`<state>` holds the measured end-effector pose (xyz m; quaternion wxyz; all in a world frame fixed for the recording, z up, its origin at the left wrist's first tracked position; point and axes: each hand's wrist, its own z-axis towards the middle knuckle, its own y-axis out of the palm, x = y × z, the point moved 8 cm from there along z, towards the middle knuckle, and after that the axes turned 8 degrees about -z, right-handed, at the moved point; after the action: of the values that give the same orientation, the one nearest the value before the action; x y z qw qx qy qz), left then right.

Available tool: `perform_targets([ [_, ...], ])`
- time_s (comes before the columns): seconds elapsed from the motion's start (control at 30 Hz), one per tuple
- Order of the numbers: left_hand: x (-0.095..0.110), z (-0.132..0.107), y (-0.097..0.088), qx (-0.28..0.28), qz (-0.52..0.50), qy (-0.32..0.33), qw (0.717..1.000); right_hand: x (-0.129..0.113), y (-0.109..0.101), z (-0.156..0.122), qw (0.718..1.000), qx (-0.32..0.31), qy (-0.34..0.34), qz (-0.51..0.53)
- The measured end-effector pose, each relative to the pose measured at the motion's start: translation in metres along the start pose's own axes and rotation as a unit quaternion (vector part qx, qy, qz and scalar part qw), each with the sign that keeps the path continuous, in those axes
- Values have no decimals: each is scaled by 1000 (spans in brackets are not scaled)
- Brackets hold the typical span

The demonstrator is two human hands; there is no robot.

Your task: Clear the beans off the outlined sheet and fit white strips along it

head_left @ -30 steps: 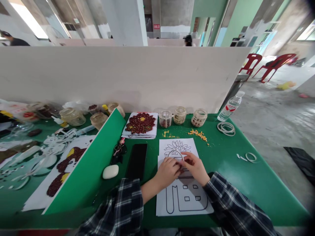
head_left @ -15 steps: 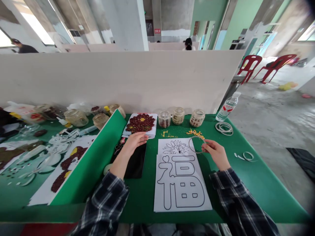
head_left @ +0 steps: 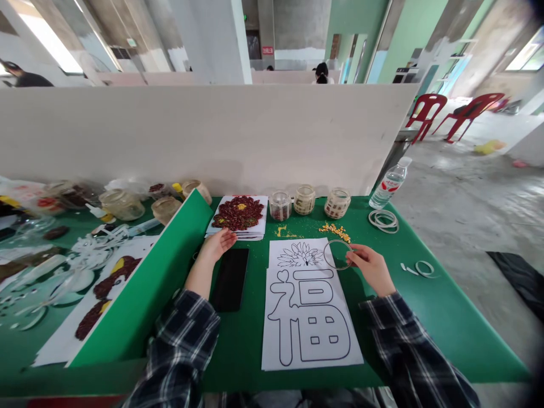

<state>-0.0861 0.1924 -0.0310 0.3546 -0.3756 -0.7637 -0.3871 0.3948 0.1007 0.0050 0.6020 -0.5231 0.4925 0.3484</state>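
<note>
On the far left, behind the green divider (head_left: 140, 306), is a neighbouring bench with its own bean picture (head_left: 106, 283). Just right of the divider is the left hand (head_left: 216, 245), low over the green table (head_left: 425, 317). Its fingers are loosely stretched and hold nothing, and the tips are at the near edge of the stack of sheets (head_left: 238, 215) with the red bean flower, close to its left corner. Whether they touch the stack I cannot tell. Half a second ago this hand reached further in, toward the middle of that edge, so it has drawn back a little toward 9 o'clock. At 5 o'clock from the hand lies the black phone (head_left: 230, 279), not moved. In the middle lies the outline sheet (head_left: 308, 306), fully uncovered now, while one second ago both hands were close together on its upper part. At 12 o'clock from the sheet three jars (head_left: 305, 199) stand along the wall panel, and at 1 o'clock some yellow kernels (head_left: 335, 229) are scattered. The thin ring (head_left: 338, 254) is over the top right corner of the sheet. The right hand (head_left: 369, 266) pinches it at its 3 o'clock side between thumb and fingertips. Ring and hand are almost where they were half a second ago. Further toward 2 o'clock lie the tape rings (head_left: 383, 220) and the water bottle (head_left: 386, 184).
</note>
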Motion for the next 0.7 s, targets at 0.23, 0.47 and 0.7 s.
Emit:
perform_targets([
  [0.23,18,-16,16,-10,110,51,993,-5,21,-10,997,-53,-10,-51],
  [0.47,-7,-123,126,-216,324,198,899,-22,60,-40,983,-126,-68,-117],
  [0.7,-136,-188,176,-407,199,-67,889,-40,73,-54,957,-126,-190,-182],
])
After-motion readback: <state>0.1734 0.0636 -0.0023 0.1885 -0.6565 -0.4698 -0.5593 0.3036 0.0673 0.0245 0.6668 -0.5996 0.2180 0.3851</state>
